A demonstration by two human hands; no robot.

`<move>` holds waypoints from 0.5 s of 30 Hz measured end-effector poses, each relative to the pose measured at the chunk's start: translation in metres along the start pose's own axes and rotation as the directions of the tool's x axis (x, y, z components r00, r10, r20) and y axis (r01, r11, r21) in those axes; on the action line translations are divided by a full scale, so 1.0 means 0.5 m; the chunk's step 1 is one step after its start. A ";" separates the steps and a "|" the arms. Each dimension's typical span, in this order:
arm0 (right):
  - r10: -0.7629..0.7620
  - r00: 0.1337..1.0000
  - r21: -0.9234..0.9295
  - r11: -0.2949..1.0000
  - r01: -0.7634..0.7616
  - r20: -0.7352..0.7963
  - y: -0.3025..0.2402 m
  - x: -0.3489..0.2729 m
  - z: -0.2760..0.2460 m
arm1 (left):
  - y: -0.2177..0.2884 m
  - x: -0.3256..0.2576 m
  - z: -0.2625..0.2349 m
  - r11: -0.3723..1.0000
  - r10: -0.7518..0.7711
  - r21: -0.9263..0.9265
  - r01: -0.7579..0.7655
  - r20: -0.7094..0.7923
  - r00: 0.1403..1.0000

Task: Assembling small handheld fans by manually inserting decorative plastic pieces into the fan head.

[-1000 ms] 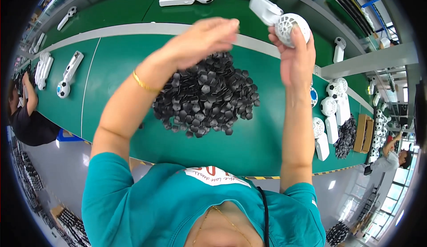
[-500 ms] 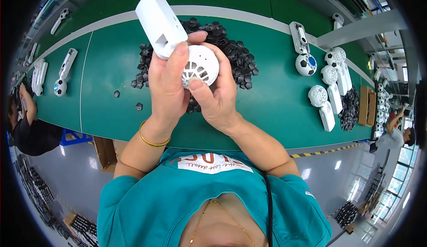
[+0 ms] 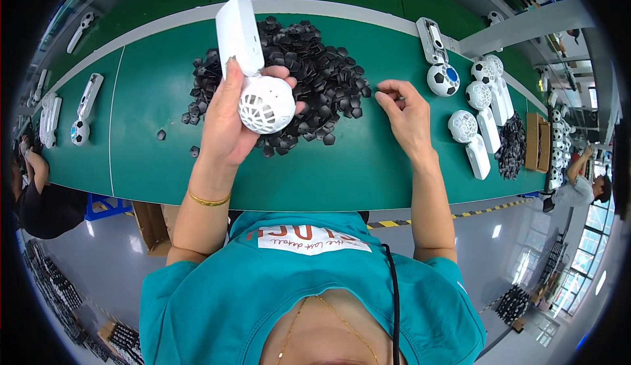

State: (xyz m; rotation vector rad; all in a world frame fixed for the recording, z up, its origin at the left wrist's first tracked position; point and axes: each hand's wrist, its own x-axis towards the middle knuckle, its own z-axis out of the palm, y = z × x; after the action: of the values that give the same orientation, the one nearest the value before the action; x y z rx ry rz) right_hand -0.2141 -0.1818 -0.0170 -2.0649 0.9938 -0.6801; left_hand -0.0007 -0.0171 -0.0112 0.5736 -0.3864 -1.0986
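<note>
My left hand (image 3: 227, 118) is closed around a white plastic device. Its ball-shaped end (image 3: 267, 104) has slotted openings and rests against the palm and fingers. The long white box-shaped body (image 3: 238, 35) rises from the ball, tilted away from me. Behind it, a heap of small black pentagon pieces (image 3: 315, 69) covers the middle of the table. At the heap's right edge hovers my right hand (image 3: 406, 112), fingers curled and thumb slightly apart from the forefinger. Nothing shows between those fingertips.
Several white ball-ended devices (image 3: 463, 127) lie at the right, some with black patches, beside a second black heap (image 3: 511, 148) and a cardboard box (image 3: 537, 143). More devices (image 3: 80, 132) lie at the left. Two loose black pieces (image 3: 162, 135) sit left of the main heap. People work at both sides.
My right hand has let go of the white device and moved right, to the heap's edge. My left hand still holds the device, now turned more upright and slightly lower.
</note>
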 end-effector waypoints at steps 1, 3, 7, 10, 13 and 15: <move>-0.034 0.999 -0.068 0.997 0.036 0.028 0.004 0.005 -0.002 | -0.001 -0.001 -0.001 0.999 -0.041 -0.007 0.042 0.021 0.999; -0.184 0.981 -0.139 0.972 0.190 0.057 0.014 0.022 -0.002 | -0.002 0.000 -0.005 0.998 -0.065 -0.005 0.065 0.049 0.997; -0.445 0.874 -0.265 0.834 0.483 0.193 0.021 0.044 -0.008 | 0.003 0.001 -0.010 0.995 -0.100 -0.009 0.102 0.107 0.989; -0.411 0.865 -0.277 0.829 0.486 0.288 0.015 0.052 -0.019 | 0.008 -0.002 -0.010 0.995 -0.086 -0.032 0.090 0.114 0.990; -0.168 0.916 -0.327 0.898 0.294 0.364 0.010 0.057 -0.030 | 0.014 -0.006 -0.010 0.997 -0.073 -0.011 0.075 0.104 0.992; -0.099 0.935 -0.368 0.901 0.230 0.342 -0.001 0.057 -0.039 | 0.017 -0.005 -0.014 0.997 -0.075 -0.017 0.078 0.108 0.991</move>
State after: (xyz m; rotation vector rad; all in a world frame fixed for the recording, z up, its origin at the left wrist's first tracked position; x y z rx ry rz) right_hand -0.2116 -0.2123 -0.0008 -2.5455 0.8246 -0.2163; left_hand 0.0083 -0.0101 -0.0117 0.5155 -0.4489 -1.2092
